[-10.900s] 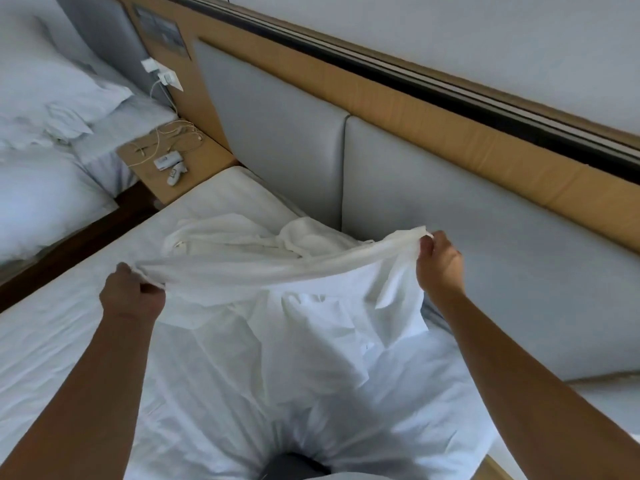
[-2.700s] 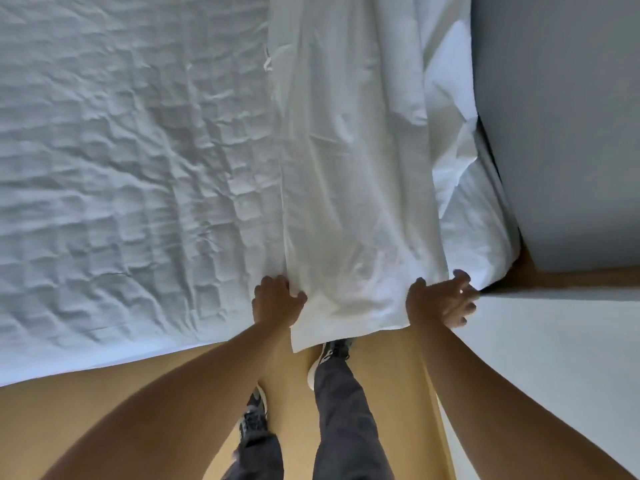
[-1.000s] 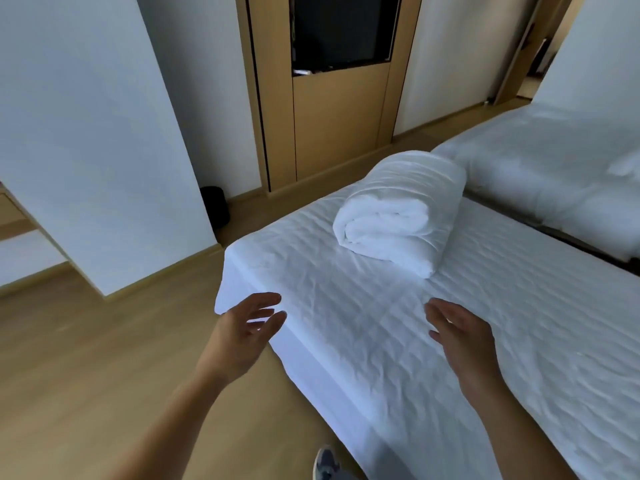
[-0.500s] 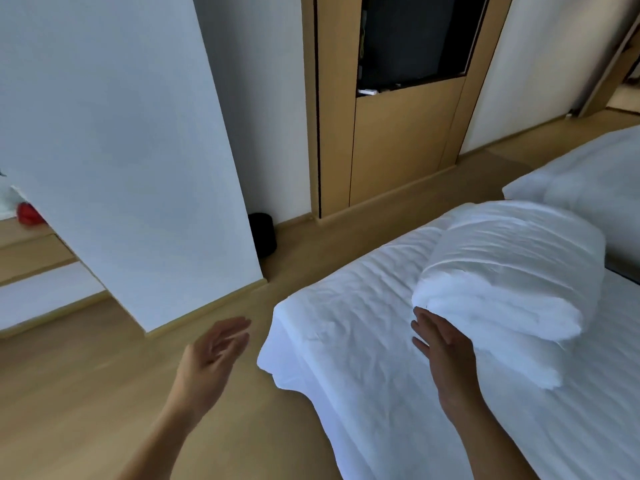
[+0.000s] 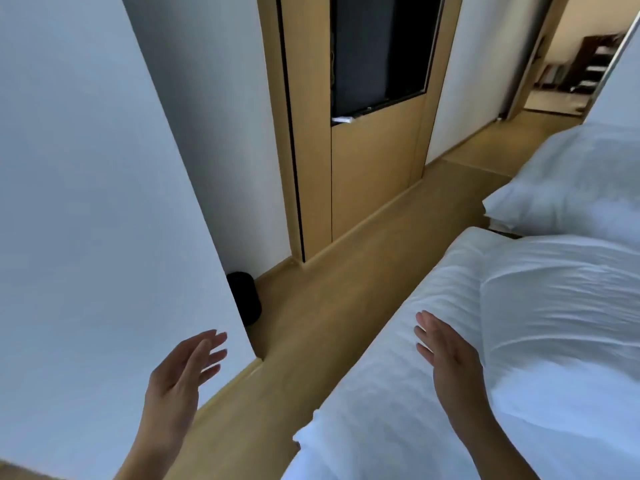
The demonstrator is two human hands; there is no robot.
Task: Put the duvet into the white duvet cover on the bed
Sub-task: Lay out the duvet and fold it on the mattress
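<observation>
A rolled white duvet (image 5: 561, 327) lies on the bed (image 5: 374, 403) at the right, close in front of me. My right hand (image 5: 446, 355) hovers open over the bed sheet, fingers straight, just left of the roll's near end; whether it touches the roll I cannot tell. My left hand (image 5: 183, 372) is open in the air over the wooden floor, left of the bed's corner, holding nothing. The white duvet cover is out of view.
A white wall panel (image 5: 97, 209) stands close on the left with a small black bin (image 5: 246, 303) behind its edge. A wooden cabinet (image 5: 360, 161) with a dark screen faces the bed's foot. A second bed (image 5: 568, 188) lies at the far right. Wooden floor runs between.
I have come closer to the rolled duvet, which now fills the right side. My right hand has moved along the roll's near end; my left hand stays open in the air.
</observation>
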